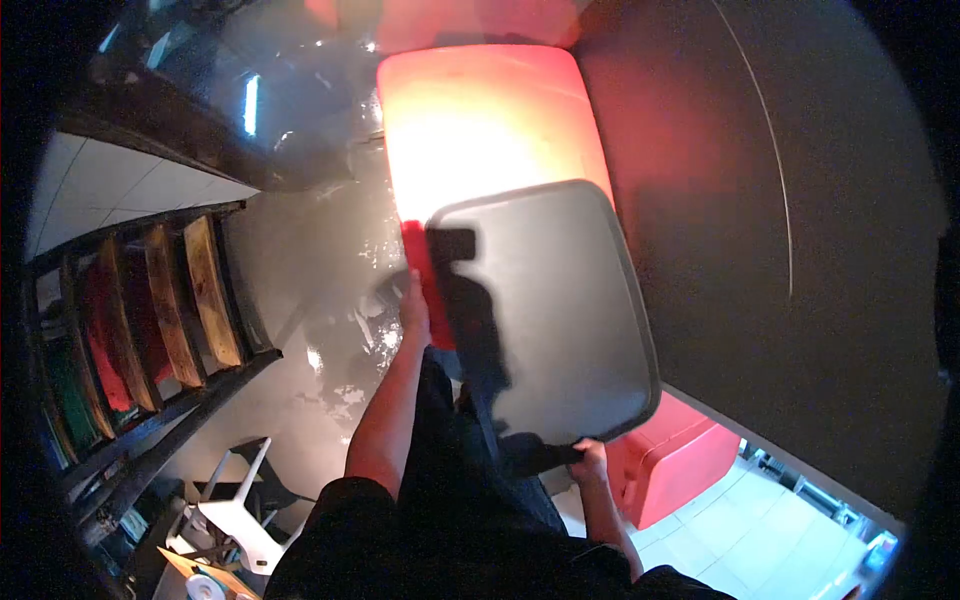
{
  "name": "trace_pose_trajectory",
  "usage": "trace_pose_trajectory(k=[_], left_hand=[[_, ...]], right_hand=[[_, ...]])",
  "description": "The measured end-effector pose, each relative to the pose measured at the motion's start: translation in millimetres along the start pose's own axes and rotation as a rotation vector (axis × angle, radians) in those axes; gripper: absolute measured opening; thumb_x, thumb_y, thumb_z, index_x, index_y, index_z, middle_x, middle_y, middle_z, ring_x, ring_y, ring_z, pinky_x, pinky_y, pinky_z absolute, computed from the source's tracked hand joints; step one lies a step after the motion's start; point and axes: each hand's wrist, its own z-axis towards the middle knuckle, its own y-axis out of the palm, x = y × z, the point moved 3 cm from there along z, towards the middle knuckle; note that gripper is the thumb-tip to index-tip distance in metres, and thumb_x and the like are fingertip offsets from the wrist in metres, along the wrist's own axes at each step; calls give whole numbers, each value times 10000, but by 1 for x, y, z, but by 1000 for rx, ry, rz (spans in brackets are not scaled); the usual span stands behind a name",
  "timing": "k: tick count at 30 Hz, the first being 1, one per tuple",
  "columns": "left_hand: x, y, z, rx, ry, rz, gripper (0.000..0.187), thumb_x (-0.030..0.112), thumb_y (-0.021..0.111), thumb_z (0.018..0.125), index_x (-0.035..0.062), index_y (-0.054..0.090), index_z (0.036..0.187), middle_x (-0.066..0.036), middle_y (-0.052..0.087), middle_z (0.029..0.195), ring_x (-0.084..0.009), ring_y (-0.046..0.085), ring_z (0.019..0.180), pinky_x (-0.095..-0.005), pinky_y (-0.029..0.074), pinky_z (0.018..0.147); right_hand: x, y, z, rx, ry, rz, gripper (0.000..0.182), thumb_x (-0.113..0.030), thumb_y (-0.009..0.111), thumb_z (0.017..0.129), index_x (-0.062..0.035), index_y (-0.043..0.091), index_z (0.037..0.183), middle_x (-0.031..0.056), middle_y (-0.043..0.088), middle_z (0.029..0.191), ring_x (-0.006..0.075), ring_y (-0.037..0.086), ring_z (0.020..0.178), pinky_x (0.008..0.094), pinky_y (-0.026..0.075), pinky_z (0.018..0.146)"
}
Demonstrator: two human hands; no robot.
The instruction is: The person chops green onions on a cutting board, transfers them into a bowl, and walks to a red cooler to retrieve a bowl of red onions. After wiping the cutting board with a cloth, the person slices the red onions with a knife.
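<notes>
The person holds a large grey tray [545,310] tilted out in front of the body, above a wet, shiny steel surface [310,290] and in front of a red bin [480,120]. The left hand [413,305] is closed on the tray's far left edge, where a red board [425,280] shows along that edge, and the right hand [590,462] grips the near corner. This looks like the carrying or rinsing step, and the next move probably calls for keeping both grips firm while steering the tray towards the rack of boards [150,320] on the left.
</notes>
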Motion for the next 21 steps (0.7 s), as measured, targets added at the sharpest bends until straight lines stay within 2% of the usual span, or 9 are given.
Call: trace_pose_trajectory(k=[6, 9, 12, 15, 16, 17, 18, 19, 21], left_hand=[[28, 14, -32, -123, -112, -213, 625, 611, 531, 928, 59, 648, 1196, -96, 671, 1064, -216, 627, 931, -346, 493, 845], [16, 13, -22, -56, -72, -200, 550, 651, 528, 908, 114, 645, 876, -46, 604, 702, -198, 568, 593, -366, 455, 528], [24, -8, -42, -61, -18, -47, 561, 677, 529, 904, 141, 600, 758, -22, 572, 618, -171, 539, 514, -341, 399, 434], [65, -1, -97, -170, -37, 91, 522, 685, 571, 880, 172, 569, 783, 32, 506, 653, -127, 484, 609, -338, 392, 634], [85, 0, -130, -203, -152, 215, 549, 744, 583, 835, 198, 534, 808, 46, 477, 665, -139, 492, 651, -401, 439, 746], [89, -6, -147, -242, -175, 236, 553, 734, 621, 812, 199, 582, 944, 35, 582, 826, -143, 547, 760, -506, 427, 801], [100, -3, -176, -201, -208, 246, 519, 619, 666, 855, 182, 584, 1124, -7, 632, 1025, -141, 579, 857, -444, 461, 824], [85, -18, -166, -388, -287, 192, 418, 419, 672, 928, 147, 561, 1225, -36, 651, 1088, -123, 598, 873, -330, 495, 741], [81, -25, -169, -278, -165, 268, 382, 187, 723, 859, 96, 532, 1178, 7, 552, 786, -99, 465, 542, -269, 353, 405]], right_hand=[[-10, -7, -97, 227, 430, 822, 212, -12, 560, 679, 28, 614, 879, 156, 661, 929, 335, 639, 883, 468, 519, 904], [-2, -22, -109, 158, 439, 835, 248, -15, 568, 692, 35, 630, 926, 158, 677, 982, 328, 648, 942, 462, 513, 925], [11, -51, -90, 34, 62, 257, 175, -25, 582, 721, 15, 632, 885, 148, 658, 911, 312, 633, 862, 438, 495, 844], [-82, 8, -99, -145, -502, -682, 60, -54, 600, 782, -14, 619, 823, 136, 595, 702, 290, 584, 630, 402, 449, 593], [-108, 36, -95, -163, -722, -781, 41, -64, 606, 803, -24, 615, 802, 132, 574, 633, 283, 568, 553, 389, 434, 509], [-111, 52, -74, -284, -598, -821, 83, -91, 602, 813, -19, 603, 772, 150, 545, 624, 304, 571, 571, 394, 450, 540], [-131, 77, -68, -321, -687, -614, 90, -80, 615, 795, -15, 591, 739, 153, 547, 632, 314, 559, 563, 403, 448, 546], [-141, 98, -59, -316, -293, -789, 78, -80, 620, 823, -13, 656, 807, 161, 603, 673, 324, 625, 639, 403, 495, 609], [-106, 127, -8, -377, -637, -589, 152, -126, 639, 882, -16, 709, 959, 175, 697, 883, 280, 688, 847, 392, 543, 726]])
